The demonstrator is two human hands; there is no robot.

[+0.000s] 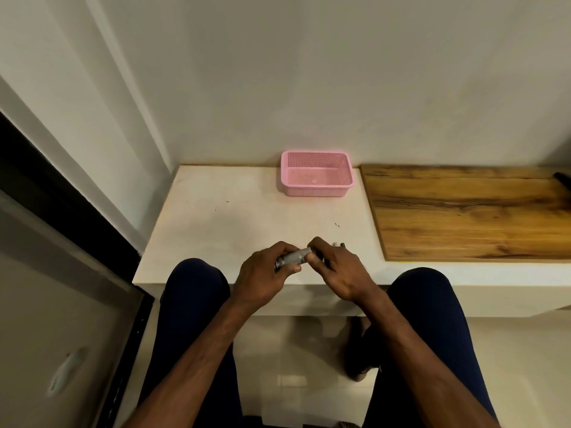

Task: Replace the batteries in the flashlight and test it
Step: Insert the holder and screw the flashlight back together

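A: Where is the flashlight sitting right now?
B: It is lying sideways just below the middle of the frame, and both hands are holding it over the near edge of the white table

A: How are the hands gripping it?
B: The left hand is curling its fingers and thumb round the ribbed silver body. The right hand is pinching the right end between thumb and fingertips

A: What else is showing?
B: A pink basket is standing above the middle of the frame, at the wall and well apart from the hands. A wooden board is lying at the right. Something small is peeking out just behind the right hand, and I am failing to tell what it is
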